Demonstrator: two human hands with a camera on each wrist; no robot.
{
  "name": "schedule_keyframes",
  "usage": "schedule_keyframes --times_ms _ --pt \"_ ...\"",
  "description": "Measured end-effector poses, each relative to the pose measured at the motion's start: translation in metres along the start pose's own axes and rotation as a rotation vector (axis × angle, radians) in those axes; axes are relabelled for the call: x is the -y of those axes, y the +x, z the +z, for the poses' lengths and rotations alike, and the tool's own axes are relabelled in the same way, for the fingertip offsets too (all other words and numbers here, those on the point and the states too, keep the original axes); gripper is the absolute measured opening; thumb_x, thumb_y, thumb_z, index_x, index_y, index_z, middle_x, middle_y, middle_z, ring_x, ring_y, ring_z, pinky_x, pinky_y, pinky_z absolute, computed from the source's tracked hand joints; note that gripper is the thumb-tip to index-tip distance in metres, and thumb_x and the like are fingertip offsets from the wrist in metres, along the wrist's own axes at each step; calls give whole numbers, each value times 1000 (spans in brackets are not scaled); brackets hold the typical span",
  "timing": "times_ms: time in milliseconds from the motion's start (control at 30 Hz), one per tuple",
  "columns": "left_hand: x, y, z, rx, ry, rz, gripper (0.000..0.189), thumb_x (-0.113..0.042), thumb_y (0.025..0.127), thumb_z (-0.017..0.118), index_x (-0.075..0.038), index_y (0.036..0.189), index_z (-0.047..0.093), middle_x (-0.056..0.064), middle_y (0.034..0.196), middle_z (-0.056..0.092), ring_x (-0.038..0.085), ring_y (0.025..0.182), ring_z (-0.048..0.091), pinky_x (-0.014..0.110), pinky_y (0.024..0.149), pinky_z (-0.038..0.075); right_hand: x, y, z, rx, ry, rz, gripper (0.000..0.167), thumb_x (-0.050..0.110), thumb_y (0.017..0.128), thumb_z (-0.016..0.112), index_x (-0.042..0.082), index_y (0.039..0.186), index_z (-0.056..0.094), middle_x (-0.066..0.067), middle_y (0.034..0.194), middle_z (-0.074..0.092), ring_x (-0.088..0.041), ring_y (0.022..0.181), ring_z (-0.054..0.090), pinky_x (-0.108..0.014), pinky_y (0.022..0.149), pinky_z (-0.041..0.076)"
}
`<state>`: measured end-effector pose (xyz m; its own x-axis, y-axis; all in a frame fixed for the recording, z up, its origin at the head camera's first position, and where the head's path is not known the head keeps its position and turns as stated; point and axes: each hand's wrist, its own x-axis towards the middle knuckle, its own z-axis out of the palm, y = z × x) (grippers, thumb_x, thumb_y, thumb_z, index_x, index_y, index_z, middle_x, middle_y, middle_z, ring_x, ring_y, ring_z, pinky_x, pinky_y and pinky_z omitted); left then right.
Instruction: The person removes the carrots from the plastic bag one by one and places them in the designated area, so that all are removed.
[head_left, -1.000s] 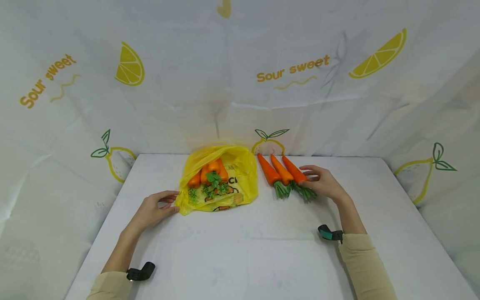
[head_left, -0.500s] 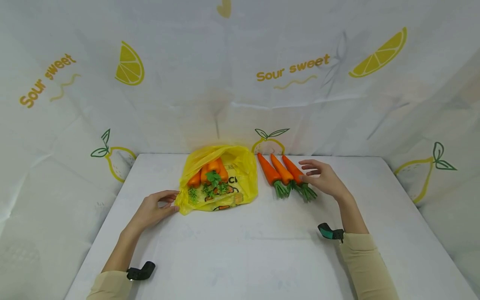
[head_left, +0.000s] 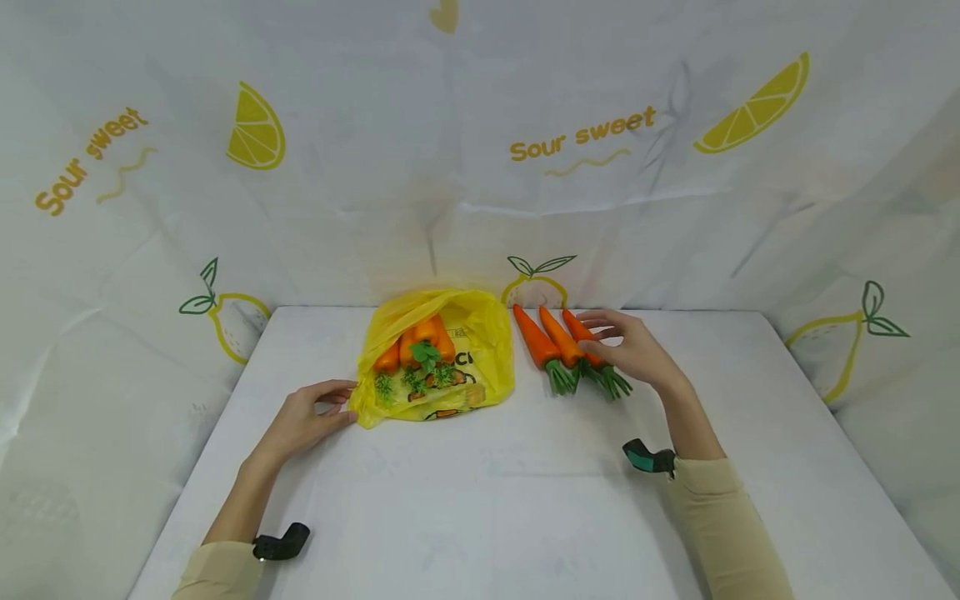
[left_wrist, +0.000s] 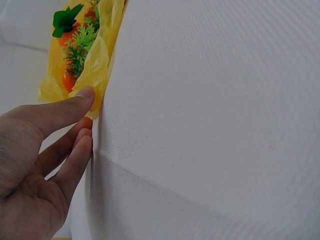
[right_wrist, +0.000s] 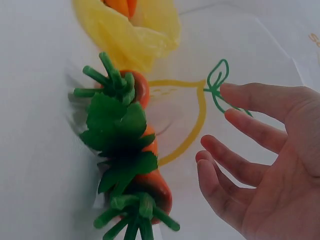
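Observation:
A yellow plastic bag (head_left: pixel 491 346) lies with its mouth spread, holding several orange vegetables (head_left: pixel 426 332) with green leafy tops. My left hand (head_left: pixel 307 421) pinches the bag's lower left corner between thumb and fingers, as the left wrist view also shows. Right of the bag lie three orange carrots side by side: a left one (head_left: pixel 531 333), a middle one (head_left: pixel 557 332) and a right one (head_left: pixel 575 325), green stems toward me. Over the right carrot is my right hand (head_left: pixel 633 346), fingers loosely bent. In the right wrist view its fingertips stand apart from the carrots.
The white tabletop (head_left: pixel 465 517) stretches in front of both hands. Behind it and at both sides hangs a white cloth (head_left: pixel 420 167) printed with lemons. A small black device (head_left: pixel 282 543) sits on the left wrist and another (head_left: pixel 648 458) on the right.
My right hand has moved left, its fingers now reaching over the right carrot. The left hand keeps its place at the bag's corner. The bag and carrots have not visibly moved.

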<state>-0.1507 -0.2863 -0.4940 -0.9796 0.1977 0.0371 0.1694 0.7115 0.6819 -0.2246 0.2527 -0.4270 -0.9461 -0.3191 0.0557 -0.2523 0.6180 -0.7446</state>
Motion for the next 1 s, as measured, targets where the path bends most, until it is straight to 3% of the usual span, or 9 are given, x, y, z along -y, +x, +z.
schedule_keyframes --times_ms 200,533,1000 --pt "0 1 -1 0 -8 -1 48 -22 95 86 -6 138 72 15 123 79 34 115 76 21 88 60 11 6 6 4 19 -33 51 12 103 73 -3 149 59 -31 149 63 -54 131 62 -65 106 57" --pt "2 3 -1 -1 -3 3 49 -23 95 86 -6 138 72 14 123 79 34 115 76 20 88 60 29 13 21 -2 29 -23 50 17 103 75 -2 148 61 -28 148 64 -50 130 63 -63 107 57" --pt "0 -1 0 -5 -10 13 48 -21 95 86 -5 137 72 15 122 80 35 114 77 19 87 59 46 24 35 -1 69 -121 43 12 103 74 -1 142 65 -29 143 67 -48 124 66 -61 105 58"
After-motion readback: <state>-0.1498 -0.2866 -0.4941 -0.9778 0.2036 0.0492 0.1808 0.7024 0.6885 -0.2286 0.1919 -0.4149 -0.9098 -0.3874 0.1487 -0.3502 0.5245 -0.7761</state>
